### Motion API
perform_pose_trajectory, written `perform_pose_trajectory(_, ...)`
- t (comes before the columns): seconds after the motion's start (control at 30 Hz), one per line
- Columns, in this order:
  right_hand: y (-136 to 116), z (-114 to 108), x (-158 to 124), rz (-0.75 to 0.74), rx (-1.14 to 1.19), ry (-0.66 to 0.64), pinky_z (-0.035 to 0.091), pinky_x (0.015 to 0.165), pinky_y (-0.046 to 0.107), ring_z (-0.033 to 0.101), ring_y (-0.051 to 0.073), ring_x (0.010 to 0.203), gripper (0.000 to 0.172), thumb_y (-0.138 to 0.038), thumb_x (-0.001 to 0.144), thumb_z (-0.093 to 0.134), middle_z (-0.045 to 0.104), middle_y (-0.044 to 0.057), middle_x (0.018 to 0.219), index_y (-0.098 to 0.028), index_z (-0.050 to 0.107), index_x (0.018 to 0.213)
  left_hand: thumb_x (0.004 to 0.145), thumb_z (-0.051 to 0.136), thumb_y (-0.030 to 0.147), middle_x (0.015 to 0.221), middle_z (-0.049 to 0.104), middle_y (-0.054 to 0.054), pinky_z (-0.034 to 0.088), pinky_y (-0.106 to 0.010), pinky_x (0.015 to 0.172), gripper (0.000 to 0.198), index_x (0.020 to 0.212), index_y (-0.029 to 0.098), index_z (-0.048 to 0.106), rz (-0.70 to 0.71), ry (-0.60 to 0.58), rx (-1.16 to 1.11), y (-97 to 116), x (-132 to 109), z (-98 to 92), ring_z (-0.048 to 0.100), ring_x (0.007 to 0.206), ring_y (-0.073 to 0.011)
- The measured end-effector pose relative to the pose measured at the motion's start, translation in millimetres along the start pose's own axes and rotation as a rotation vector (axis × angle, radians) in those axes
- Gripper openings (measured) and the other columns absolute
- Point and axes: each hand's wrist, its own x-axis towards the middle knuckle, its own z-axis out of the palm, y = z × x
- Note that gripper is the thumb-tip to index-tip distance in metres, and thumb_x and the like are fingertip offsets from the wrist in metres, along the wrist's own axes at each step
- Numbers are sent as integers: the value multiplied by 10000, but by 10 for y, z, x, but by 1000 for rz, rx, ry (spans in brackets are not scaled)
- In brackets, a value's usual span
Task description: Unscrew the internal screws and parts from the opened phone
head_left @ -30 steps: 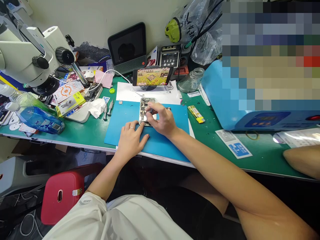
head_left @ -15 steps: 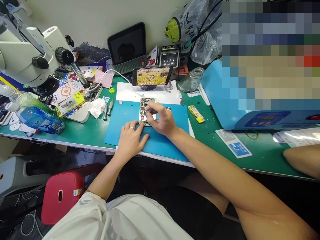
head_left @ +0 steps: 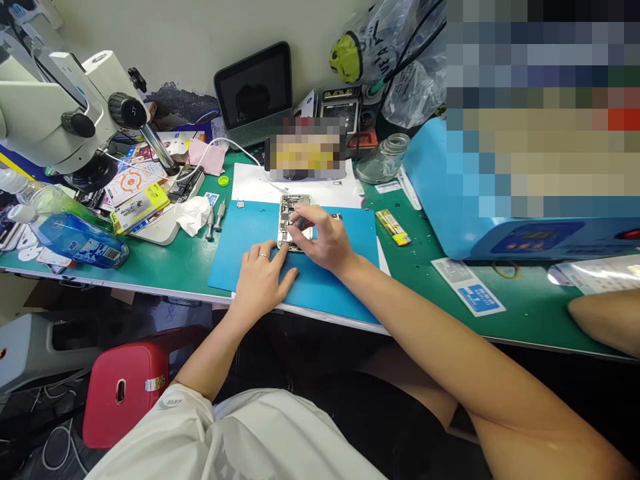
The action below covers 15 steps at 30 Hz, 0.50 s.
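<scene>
An opened phone (head_left: 287,208) with its inner parts bare lies upright on the blue mat (head_left: 240,257). My left hand (head_left: 260,277) rests palm down at its lower left, fingers spread, a fingertip touching the phone's bottom edge. Over the phone's right side, my right hand (head_left: 325,240) pinches a small screwdriver (head_left: 301,223) between thumb and fingers. Its tip and much of its handle are hidden by the fingers. Partly behind my right hand, another small part (head_left: 337,217) lies on the mat.
Two small screwdrivers (head_left: 215,219) lie left of the mat beside a crumpled tissue (head_left: 193,215). A microscope (head_left: 95,120), bottles (head_left: 75,237) and boxes crowd the left. A propped phone (head_left: 306,150) stands behind; a glass jar (head_left: 383,160) and blue machine (head_left: 450,227) are right. Another person's arm (head_left: 607,320) shows at far right.
My right thumb and fingers have shifted slightly around the screwdriver. My left hand and the opened phone have stayed in place.
</scene>
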Motion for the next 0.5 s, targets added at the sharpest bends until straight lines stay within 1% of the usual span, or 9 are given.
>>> perform_pose_trajectory(0.1,-1,0,4,8,-10,1,603,637,253,663,136,739,506,-217,963,576,683,25,971,-287,379,1424,1020,449,498,1381,534,-140,441,-431,953,505,1423,202,521,3,0,0,2,0,2,492,1209,-305)
perform_pose_trajectory(0.23,-5,-4,2,14,5,12,610,666,255,673,136,762,492,-178,966,519,680,31,990,-276,389,1430,1017,458,495,1377,535,-140,442,-435,960,505,1427,206,517,3,-2,-2,0,1,2,494,1208,-306)
perform_pose_trajectory(0.4,11,4,-8,15,-3,12,598,653,255,677,140,757,531,-230,953,591,694,21,1010,-298,383,1436,1020,447,494,1375,536,-146,446,-433,946,499,1424,211,518,2,-1,-4,-4,1,2,498,1211,-308)
perform_pose_trajectory(0.5,5,6,-2,18,-13,19,598,643,253,671,133,731,518,-211,962,563,692,17,989,-298,375,1437,1019,449,499,1376,535,-143,449,-434,944,499,1420,212,520,2,1,-5,-4,-2,-1,496,1213,-306)
